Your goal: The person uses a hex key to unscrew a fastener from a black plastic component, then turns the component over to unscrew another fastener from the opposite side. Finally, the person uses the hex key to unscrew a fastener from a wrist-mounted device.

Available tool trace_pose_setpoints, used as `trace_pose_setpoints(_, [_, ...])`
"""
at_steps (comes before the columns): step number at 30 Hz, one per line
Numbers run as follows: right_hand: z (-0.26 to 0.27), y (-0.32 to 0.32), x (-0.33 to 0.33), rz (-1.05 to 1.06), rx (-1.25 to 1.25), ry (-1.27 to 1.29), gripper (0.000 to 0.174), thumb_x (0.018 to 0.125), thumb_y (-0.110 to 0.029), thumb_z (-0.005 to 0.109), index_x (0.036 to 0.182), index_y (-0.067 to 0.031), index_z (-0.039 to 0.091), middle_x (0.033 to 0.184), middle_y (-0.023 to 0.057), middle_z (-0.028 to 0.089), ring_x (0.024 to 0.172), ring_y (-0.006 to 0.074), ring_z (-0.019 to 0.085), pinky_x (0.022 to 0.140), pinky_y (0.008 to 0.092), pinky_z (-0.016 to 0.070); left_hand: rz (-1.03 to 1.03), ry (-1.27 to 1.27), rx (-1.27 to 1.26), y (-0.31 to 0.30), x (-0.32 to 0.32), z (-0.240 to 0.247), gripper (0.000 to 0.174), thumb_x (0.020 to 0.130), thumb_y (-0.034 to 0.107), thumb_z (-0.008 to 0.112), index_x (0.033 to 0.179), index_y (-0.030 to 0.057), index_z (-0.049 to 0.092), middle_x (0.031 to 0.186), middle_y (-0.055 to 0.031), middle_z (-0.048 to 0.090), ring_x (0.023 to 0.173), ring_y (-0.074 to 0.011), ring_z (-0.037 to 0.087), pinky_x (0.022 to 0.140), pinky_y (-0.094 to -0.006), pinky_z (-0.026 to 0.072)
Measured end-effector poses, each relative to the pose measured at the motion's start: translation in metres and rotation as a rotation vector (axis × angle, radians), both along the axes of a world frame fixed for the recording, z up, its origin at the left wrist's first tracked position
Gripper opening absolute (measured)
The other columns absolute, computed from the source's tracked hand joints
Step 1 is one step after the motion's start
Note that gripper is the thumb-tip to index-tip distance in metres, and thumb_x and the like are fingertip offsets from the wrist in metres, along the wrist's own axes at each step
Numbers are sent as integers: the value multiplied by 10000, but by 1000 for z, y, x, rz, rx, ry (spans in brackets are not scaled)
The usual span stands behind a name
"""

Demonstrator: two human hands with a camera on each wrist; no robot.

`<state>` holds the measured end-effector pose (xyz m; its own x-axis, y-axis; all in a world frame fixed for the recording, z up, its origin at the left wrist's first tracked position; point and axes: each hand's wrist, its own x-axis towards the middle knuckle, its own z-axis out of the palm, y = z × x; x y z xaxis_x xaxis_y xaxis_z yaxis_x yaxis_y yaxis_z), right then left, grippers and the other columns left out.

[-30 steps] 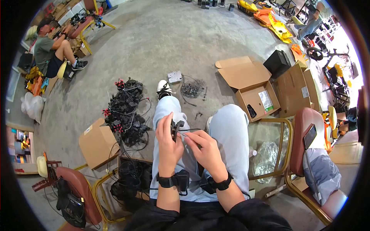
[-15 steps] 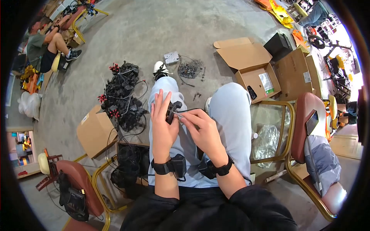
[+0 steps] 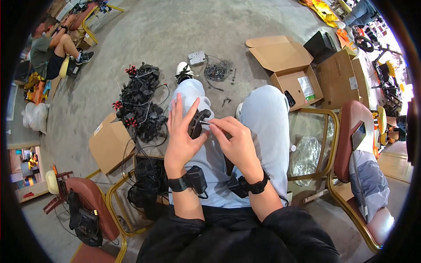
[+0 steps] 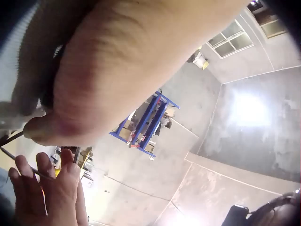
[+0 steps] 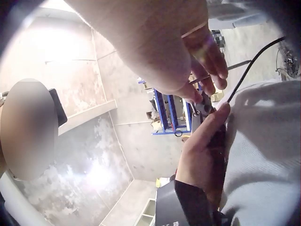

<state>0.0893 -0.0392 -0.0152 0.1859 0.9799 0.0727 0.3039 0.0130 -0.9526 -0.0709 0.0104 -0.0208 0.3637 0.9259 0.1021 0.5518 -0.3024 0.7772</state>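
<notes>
My left hand (image 3: 180, 142) holds a small black plastic part (image 3: 201, 116) above the left thigh, its thumb at the near side and the other fingers extended upward. Between thumb and fingertips, my right hand (image 3: 237, 142) pinches a thin metal rod (image 3: 205, 122), whose tip meets the part. The right wrist view shows the black part (image 5: 203, 104) close up, right by the left thumb. A black cable (image 5: 257, 54) curves away from there past the leg. Fingers hide much of the part and the rod.
A heap of black parts and cables (image 3: 142, 98) lies on the floor at left. Beyond the left shoe are a silver box (image 3: 197, 58) and thin wires (image 3: 219, 70). An open carton (image 3: 280, 57) stands at right. Chairs (image 3: 351, 144) flank me; another person (image 3: 50, 52) sits far left.
The head view has tilted and shifted. My left hand has turned slightly, its fingers spreading wider, while the right hand keeps pinching the rod against the part.
</notes>
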Motion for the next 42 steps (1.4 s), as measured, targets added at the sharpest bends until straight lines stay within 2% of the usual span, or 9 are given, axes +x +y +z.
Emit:
trace_pose_setpoints(2, [0, 0, 0, 9, 1, 10, 151, 917, -66, 684, 1047, -5, 731, 930, 115, 706, 777, 211, 687, 683, 293, 543, 85, 138, 6, -2, 4, 4, 824, 742, 199, 808, 1494, 256, 476, 1655, -193, 156, 1517, -419, 156, 1215, -543, 121])
trace_pose_setpoints(10, [2, 0, 3, 50, -62, 19, 158, 926, -77, 677, 1055, -5, 731, 945, 113, 709, 771, 204, 677, 687, 285, 538, 122, 136, 31, -1, 7, -2, 764, 743, 143, 799, 1451, 220, 522, 1628, -186, 239, 1492, -388, 250, 1196, -478, 242])
trace_pose_setpoints(16, [-2, 1, -1, 31, -73, 123, 169, 963, -98, 643, 1068, 6, 724, 758, 68, 684, 637, 112, 637, 591, 254, 509, 97, 89, 40, 1, 3, -12, 730, 756, 189, 779, 1440, 254, 532, 1607, -202, 260, 1478, -437, 235, 1175, -519, 238])
trace_pose_setpoints(18, [8, 4, 5, 98, -447, 499, 171, 981, -108, 624, 1070, 4, 717, 706, 45, 668, 555, 71, 580, 523, 232, 463, 97, 105, 44, 1, 4, -13, 727, 755, 188, 779, 1436, 262, 537, 1607, -199, 263, 1476, -434, 242, 1174, -516, 238])
trace_pose_setpoints(22, [10, 2, 7, 116, -513, 513, 171, 968, -129, 631, 1057, 4, 692, 768, 106, 689, 615, 113, 617, 556, 305, 476, 111, 72, 52, 0, 4, -14, 729, 750, 168, 782, 1430, 275, 543, 1601, -174, 281, 1473, -419, 254, 1172, -509, 244])
trace_pose_setpoints(24, [0, -1, 0, 50, -210, 190, 165, 961, -126, 639, 1068, -13, 694, 785, 100, 672, 623, 146, 623, 569, 301, 479, 115, 72, 52, -1, 4, -13, 730, 749, 161, 783, 1429, 276, 544, 1600, -167, 287, 1473, -413, 258, 1171, -506, 246])
trace_pose_setpoints(27, [-4, 0, -2, -1, -10, 34, 168, 937, -103, 666, 1084, -29, 699, 833, 102, 648, 650, 191, 629, 602, 301, 496, 125, 63, 54, -1, 7, -12, 732, 746, 154, 785, 1428, 275, 545, 1598, -159, 292, 1473, -400, 263, 1170, -504, 250])
trace_pose_setpoints(36, [-8, 2, 3, 43, 298, -292, 239, 846, -2, 688, 1083, -33, 699, 1039, 131, 620, 865, 305, 654, 755, 379, 537, 116, 61, 54, 0, 5, -14, 723, 753, 176, 784, 1427, 266, 541, 1600, -163, 285, 1474, -404, 257, 1166, -508, 253])
trace_pose_setpoints(42, [-4, 1, 2, 23, 217, -307, 209, 856, -10, 675, 1064, -23, 692, 981, 121, 630, 835, 302, 659, 736, 383, 539, 129, 113, 64, -2, 9, -12, 698, 767, 179, 772, 1422, 258, 543, 1594, -170, 289, 1465, -416, 268, 1162, -509, 259])
